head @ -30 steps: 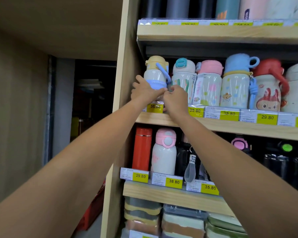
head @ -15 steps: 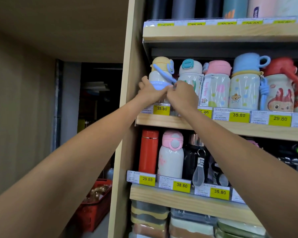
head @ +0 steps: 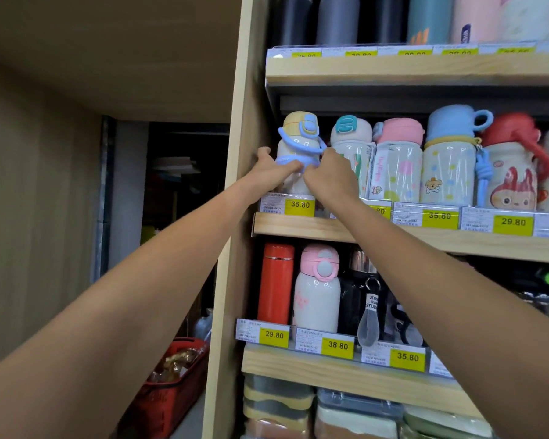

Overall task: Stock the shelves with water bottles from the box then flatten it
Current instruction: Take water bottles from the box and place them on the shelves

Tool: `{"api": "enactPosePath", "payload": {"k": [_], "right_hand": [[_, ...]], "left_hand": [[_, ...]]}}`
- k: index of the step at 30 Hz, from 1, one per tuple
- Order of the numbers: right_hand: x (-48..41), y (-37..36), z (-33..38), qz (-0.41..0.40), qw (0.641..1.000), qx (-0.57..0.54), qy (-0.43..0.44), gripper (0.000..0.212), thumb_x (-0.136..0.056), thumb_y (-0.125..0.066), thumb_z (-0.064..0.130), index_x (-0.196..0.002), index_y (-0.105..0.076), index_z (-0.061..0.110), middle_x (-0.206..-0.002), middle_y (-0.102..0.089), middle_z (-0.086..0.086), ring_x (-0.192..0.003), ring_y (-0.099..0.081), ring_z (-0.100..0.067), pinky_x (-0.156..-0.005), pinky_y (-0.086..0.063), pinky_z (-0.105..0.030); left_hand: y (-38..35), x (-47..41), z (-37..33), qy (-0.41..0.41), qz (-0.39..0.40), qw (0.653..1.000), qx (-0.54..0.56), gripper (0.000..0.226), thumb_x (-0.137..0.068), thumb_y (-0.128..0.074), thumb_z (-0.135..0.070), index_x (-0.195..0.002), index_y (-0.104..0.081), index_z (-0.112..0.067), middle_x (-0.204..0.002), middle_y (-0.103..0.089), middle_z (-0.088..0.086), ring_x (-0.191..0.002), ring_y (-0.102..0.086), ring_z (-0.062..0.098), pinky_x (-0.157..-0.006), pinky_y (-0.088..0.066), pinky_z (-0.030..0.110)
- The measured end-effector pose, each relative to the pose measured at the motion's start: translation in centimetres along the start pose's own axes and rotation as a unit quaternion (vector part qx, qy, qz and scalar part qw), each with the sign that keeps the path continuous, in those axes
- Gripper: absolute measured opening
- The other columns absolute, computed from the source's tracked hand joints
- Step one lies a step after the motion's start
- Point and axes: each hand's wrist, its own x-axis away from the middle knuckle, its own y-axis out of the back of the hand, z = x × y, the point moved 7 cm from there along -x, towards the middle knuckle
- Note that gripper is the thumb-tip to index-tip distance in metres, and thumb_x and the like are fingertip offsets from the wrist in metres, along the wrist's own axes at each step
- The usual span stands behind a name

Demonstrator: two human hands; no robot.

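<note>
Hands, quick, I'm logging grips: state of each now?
Left hand: holding the cream plastic bottle with yellow lid and blue strap.
Right hand: holding the same bottle.

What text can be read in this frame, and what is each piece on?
"35.80": middle-shelf tag under the yellow-capped bottle.
"35.80": third middle tag.
"29.80": fourth middle tag.
"29.80": first lower tag.
"38.80": second lower tag.
"35.80": third lower tag.
"JEON", "GAN", "STUD": hangtag on the black bottle.
Top-shelf tags half hidden; fine print too small.
</note>
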Motion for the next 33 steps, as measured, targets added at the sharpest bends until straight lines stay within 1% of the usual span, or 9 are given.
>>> {"api": "enactPosePath", "payload": {"k": [3,5,9,15,22,25,27,30,33], "right_hand": [[0.1,-1.1,-0.4,0.008,0.999,-0.048,-0.022,0.036,-0.088,-0.048,0.022,-0.12,-0.05,0.005,-0.116,-0.059,-0.013,-0.106,-0.056,-0.033,-0.073,-0.038,-0.031],[0.2,-1.4,-0.5,0.01,0.998,-0.06,-0.033,0.036,-0.085,-0.049,0.017,-0.119,-0.051,0.005,-0.114,-0.059,-0.012,-0.103,-0.056,-0.032,-0.071,-0.036,-0.031],[0.2,-1.3,-0.9,-0.005,0.998,-0.054,-0.029,0.026,-0.086,-0.05,0.016,-0.108,-0.052,0.002,-0.109,-0.059,-0.013,-0.1,-0.055,-0.033,-0.068,-0.033,-0.031],[0.1,-1.4,-1.0,-0.011,0.999,-0.053,-0.006,0.031,-0.081,-0.051,0.009,-0.11,-0.056,0.0,-0.106,-0.062,-0.013,-0.098,-0.056,-0.031,-0.077,-0.043,-0.035],[0.2,-1.5,-1.0,-0.013,0.998,-0.06,0.0,0.026,-0.079,-0.05,0.008,-0.103,-0.056,-0.001,-0.101,-0.062,-0.015,-0.093,-0.056,-0.033,-0.077,-0.045,-0.039],[0.5,-1.2,-0.9,-0.01,0.996,-0.086,0.005,0.029,-0.081,-0.049,0.005,-0.107,-0.056,-0.003,-0.104,-0.062,-0.016,-0.097,-0.057,-0.033,-0.083,-0.046,-0.041],[0.8,-0.6,-0.9,-0.021,0.991,-0.128,0.018,0.029,-0.084,-0.047,0.003,-0.111,-0.056,-0.002,-0.107,-0.062,-0.016,-0.1,-0.057,-0.03,-0.086,-0.047,-0.041],[1.3,1.8,-1.4,-0.096,0.983,-0.15,0.037,0.029,-0.086,-0.046,0.005,-0.113,-0.057,0.007,-0.105,-0.06,-0.005,-0.098,-0.058,-0.023,-0.084,-0.049,-0.038],[1.3,4.2,-3.1,-0.17,0.981,-0.09,0.015,0.03,-0.087,-0.046,0.011,-0.116,-0.055,0.011,-0.116,-0.057,-0.002,-0.099,-0.056,-0.021,-0.076,-0.042,-0.031]], "left_hand": [[-0.5,0.7,0.2,0.006,0.021,0.999,-0.029,0.102,-0.06,-0.067,-0.065,-0.138,-0.022,-0.018,-0.132,-0.045,0.001,-0.115,-0.051,0.017,-0.097,-0.044,0.032],[-0.7,0.7,0.3,-0.004,0.01,0.999,-0.037,0.102,-0.047,-0.066,-0.065,-0.13,-0.028,-0.018,-0.131,-0.045,0.003,-0.114,-0.052,0.018,-0.097,-0.045,0.034],[-0.4,0.2,0.4,-0.038,-0.012,0.999,-0.031,0.069,-0.075,-0.071,-0.046,-0.122,-0.032,-0.014,-0.11,-0.056,0.001,-0.093,-0.055,0.015,-0.074,-0.043,0.025],[0.0,0.1,0.7,-0.044,-0.027,0.999,-0.015,0.056,-0.083,-0.061,-0.039,-0.126,-0.039,-0.011,-0.1,-0.054,-0.006,-0.089,-0.053,0.011,-0.069,-0.041,0.02],[-0.1,0.4,0.6,-0.05,-0.026,0.998,-0.024,0.052,-0.086,-0.057,-0.035,-0.127,-0.039,-0.01,-0.105,-0.056,-0.003,-0.096,-0.055,0.014,-0.081,-0.044,0.027],[-0.3,0.7,0.4,-0.04,-0.015,0.999,-0.011,0.059,-0.087,-0.057,-0.034,-0.135,-0.034,-0.007,-0.117,-0.056,0.001,-0.109,-0.056,0.018,-0.083,-0.044,0.027],[-0.1,1.5,0.0,-0.036,-0.062,0.997,-0.002,0.061,-0.089,-0.055,-0.028,-0.139,-0.03,-0.004,-0.13,-0.05,0.007,-0.119,-0.049,0.023,-0.088,-0.04,0.028],[0.6,4.4,-1.8,-0.118,-0.207,0.971,-0.031,0.044,-0.087,-0.05,-0.015,-0.129,-0.039,-0.006,-0.134,-0.041,0.009,-0.126,-0.037,0.026,-0.096,-0.038,0.035],[-1.6,6.2,-4.5,-0.231,-0.179,0.956,-0.017,0.037,-0.087,-0.047,-0.007,-0.124,-0.045,-0.007,-0.128,-0.046,0.004,-0.118,-0.044,0.02,-0.091,-0.04,0.028]]}}
